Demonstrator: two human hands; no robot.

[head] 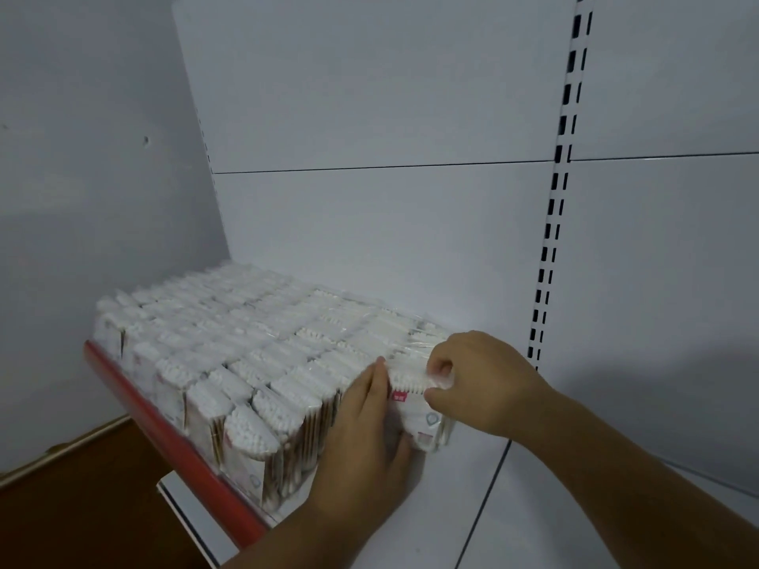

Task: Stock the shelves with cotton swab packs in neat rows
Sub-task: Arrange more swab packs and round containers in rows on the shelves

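Observation:
Several rows of clear cotton swab packs [230, 347] stand upright on a white shelf [460, 498] with a red front rail [164, 429]. At the right end of the block stands one more swab pack [415, 408] with a small red label. My left hand [365, 437] lies flat against its left face, fingers straight, between it and the neighbouring row. My right hand [480, 384] comes from the right and pinches the top of that pack with curled fingers and thumb.
A white back panel [390, 223] rises behind the packs, with a slotted upright [550, 240] to the right. Bare shelf surface lies to the right of the packs. A grey side wall [94, 178] stands at the left, and brown floor [82, 507] shows below.

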